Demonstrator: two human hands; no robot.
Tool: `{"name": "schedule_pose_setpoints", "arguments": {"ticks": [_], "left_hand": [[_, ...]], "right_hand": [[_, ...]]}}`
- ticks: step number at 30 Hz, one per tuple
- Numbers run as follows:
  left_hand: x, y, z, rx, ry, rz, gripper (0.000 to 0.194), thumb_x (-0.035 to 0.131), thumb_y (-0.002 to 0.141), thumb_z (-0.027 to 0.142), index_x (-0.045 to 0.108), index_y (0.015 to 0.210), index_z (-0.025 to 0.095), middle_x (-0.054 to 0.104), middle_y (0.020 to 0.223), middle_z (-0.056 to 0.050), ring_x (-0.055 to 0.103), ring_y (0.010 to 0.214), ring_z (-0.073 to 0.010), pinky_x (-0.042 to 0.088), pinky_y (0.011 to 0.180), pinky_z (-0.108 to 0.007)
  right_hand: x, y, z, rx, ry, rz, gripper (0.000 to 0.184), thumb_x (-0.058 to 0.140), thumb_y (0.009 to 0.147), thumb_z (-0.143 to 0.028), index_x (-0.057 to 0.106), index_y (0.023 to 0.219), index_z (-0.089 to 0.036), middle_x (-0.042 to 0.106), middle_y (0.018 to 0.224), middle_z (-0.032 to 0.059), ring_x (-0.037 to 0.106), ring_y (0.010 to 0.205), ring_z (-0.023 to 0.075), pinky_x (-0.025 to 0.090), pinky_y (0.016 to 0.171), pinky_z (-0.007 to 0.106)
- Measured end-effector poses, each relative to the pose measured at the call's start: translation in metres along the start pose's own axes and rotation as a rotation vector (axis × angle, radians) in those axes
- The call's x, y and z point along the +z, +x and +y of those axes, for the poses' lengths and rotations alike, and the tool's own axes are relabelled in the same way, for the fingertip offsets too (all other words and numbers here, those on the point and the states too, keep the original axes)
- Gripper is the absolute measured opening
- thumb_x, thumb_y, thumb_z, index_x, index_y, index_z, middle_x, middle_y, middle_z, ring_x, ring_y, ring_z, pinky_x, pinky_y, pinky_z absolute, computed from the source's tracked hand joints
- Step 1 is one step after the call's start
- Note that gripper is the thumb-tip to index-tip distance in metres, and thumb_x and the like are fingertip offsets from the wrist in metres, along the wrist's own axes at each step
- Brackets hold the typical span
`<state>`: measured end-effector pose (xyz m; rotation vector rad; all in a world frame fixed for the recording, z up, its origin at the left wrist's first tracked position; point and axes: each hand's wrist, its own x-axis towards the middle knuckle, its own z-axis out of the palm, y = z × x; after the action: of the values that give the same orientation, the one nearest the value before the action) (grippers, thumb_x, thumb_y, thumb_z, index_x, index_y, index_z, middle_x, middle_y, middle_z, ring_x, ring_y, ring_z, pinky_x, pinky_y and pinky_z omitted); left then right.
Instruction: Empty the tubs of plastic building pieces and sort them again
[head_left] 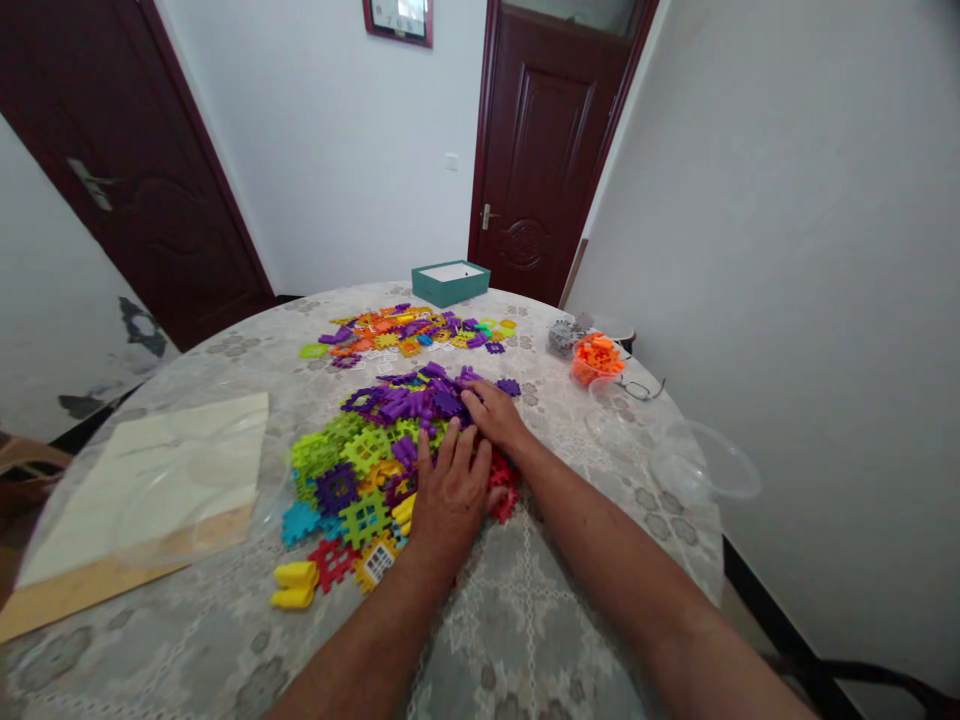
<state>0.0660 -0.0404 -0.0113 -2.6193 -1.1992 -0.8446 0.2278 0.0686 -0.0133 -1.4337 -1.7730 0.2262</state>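
Note:
A heap of colourful plastic building pieces lies before me, with purple pieces (405, 402) at its far side and lime green pieces (367, 450) at its left. My left hand (454, 485) rests palm down on the near right of the heap, its fingers stretched out and apart. Just beyond it, my right hand (493, 412) reaches over the purple pieces, fingers extended and touching them; I see no piece gripped in it. Red pieces (504, 490) show beneath and beside my hands. Along the near edge are a yellow piece (295, 584) and a red lattice piece (334, 563).
Farther back lies a second spread of mixed pieces (409, 340), before a teal box (450, 285). On the right are a tub of orange pieces (598, 357), grey pieces (562, 338), glasses (639, 390) and a clear plastic lid (720, 460). Paper sheets (165, 470) lie on the left.

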Motion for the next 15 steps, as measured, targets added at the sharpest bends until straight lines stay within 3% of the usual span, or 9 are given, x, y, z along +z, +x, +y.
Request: {"name": "schedule_pose_setpoints", "arguments": {"ticks": [7, 15], "left_hand": [[-0.003, -0.001, -0.003, -0.003, -0.008, 0.021, 0.072, 0.08, 0.084, 0.058, 0.064, 0.144, 0.022, 0.058, 0.154, -0.019, 0.04, 0.152, -0.0449, 0.011, 0.127, -0.074], [-0.008, -0.001, 0.002, 0.039, -0.005, 0.016, 0.064, 0.078, 0.084, 0.061, 0.071, 0.134, 0.021, 0.059, 0.152, -0.021, 0.042, 0.15, -0.0464, 0.012, 0.126, -0.074]], "right_hand": [[-0.003, 0.016, -0.008, 0.033, -0.124, -0.074, 0.034, 0.055, 0.101, -0.019, 0.07, 0.132, -0.019, 0.074, 0.132, 0.0106, 0.068, 0.122, 0.023, 0.048, 0.111, 0.036], [-0.03, -0.023, -0.018, -0.016, 0.017, 0.001, 0.027, 0.06, 0.099, -0.027, 0.074, 0.122, -0.022, 0.076, 0.126, 0.0074, 0.069, 0.121, 0.0212, 0.049, 0.111, 0.035]]}}
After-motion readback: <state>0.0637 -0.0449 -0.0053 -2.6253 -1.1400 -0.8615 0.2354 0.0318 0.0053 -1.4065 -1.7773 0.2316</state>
